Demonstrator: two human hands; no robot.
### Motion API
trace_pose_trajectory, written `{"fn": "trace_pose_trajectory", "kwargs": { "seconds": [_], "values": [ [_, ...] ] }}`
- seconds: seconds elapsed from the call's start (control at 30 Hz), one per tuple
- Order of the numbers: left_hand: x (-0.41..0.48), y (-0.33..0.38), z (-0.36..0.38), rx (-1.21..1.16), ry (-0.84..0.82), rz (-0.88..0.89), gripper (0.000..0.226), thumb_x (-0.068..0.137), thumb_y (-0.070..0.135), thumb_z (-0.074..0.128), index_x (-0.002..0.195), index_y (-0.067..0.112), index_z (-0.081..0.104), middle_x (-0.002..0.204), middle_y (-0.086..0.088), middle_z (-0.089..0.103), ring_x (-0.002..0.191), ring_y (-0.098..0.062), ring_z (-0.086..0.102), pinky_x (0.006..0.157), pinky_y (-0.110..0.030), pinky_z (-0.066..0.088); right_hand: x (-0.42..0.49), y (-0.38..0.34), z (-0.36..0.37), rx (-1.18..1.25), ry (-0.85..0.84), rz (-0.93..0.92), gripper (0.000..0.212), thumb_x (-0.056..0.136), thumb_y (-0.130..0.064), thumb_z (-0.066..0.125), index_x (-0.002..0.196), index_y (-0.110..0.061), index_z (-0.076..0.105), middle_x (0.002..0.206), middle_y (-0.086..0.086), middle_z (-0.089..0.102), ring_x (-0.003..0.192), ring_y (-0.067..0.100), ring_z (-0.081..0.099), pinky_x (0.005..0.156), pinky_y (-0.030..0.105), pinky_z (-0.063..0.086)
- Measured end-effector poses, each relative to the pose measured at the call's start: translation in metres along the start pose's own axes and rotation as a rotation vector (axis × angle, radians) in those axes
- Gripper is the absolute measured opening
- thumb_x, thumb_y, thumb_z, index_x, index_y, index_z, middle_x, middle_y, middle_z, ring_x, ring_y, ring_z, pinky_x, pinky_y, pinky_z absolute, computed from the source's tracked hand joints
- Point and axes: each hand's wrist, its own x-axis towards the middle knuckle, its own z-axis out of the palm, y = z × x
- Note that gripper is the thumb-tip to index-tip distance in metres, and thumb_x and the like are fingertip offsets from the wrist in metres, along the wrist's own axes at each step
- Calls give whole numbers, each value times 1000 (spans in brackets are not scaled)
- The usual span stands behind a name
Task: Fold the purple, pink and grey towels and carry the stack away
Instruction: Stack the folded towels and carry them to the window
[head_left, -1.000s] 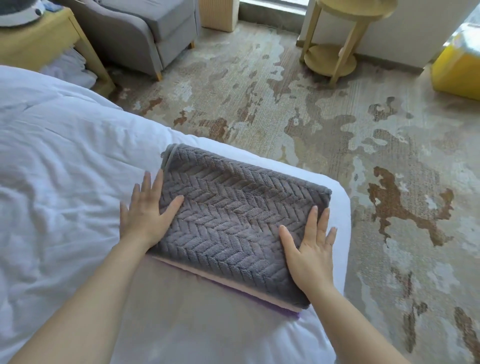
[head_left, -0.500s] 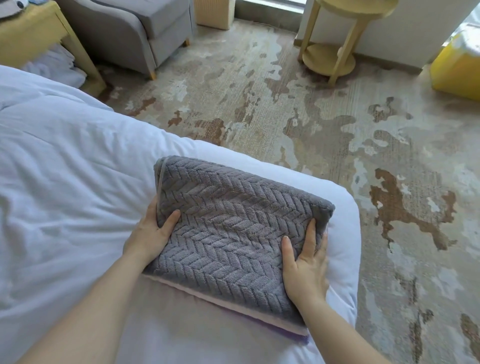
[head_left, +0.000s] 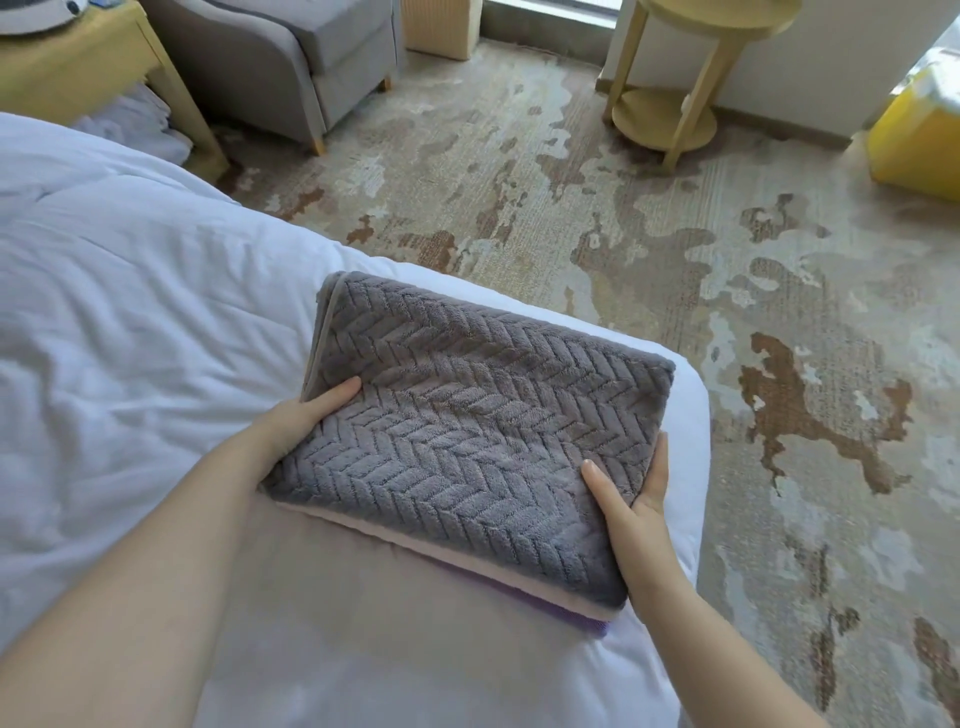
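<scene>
So the stack (head_left: 457, 467) of 3 folded towels is sitting over the corner of the bed (head_left: 130, 312), the corner that pokes out toward the carpet (head_left: 571, 208). The grey towel (head_left: 493, 395) with the herringbone texture is on top. The pink towel (head_left: 519, 584) is right under it, showing only as a thin strip along the near edge. The purple towel (head_left: 571, 619) is at the bottom, peeking out at the near right corner.

Both hands are on it. The left hand (head_left: 301, 421) has the stack's left end, with its thumb curled over the top of the grey towel and the rest of the fingers tucked underneath out of sight. The right hand (head_left: 634, 499) grips the right end the same way: thumb lying on top, fingers (head_left: 662, 457) wrapped round the side edge. So both have a proper hold on the whole pile.

The left end looks tipped up off the bed a bit, but I can't tell if the whole stack is clear of the duvet.

Past the bed's far side there's a grey armchair (head_left: 291, 62). A round yellowish side table (head_left: 670, 114) and a yellow box (head_left: 914, 140) are across the carpet from the bed.
</scene>
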Motion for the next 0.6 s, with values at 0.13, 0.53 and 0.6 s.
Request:
{"fn": "trace_pose_trajectory", "kwargs": {
  "seconds": [0.13,0.53,0.6],
  "values": [
    [-25,4,3,-154,-54,-12,90,34,69,80,104,15,71,97,-11,75,87,-28,72,84,-38,54,7,-7,-10,131,-60,164,73,79,-46,68,140,-45,27,134,-4,54,118,21,56,106,46,40],
    [-169,27,26,-146,198,-69,96,31,82,72,97,12,71,98,-8,72,89,-27,68,92,-43,52,-29,-91,-93,22,-231,208,60,77,-49,70,129,-40,41,114,4,65,88,26,72,78,44,58],
    [-194,39,37,-187,194,-52,98,33,81,73,102,11,71,101,-10,72,92,-28,68,94,-43,51,-35,-113,-113,5,-235,173,65,75,-50,70,132,-38,41,114,3,65,88,26,72,77,43,58]
  ]
}}
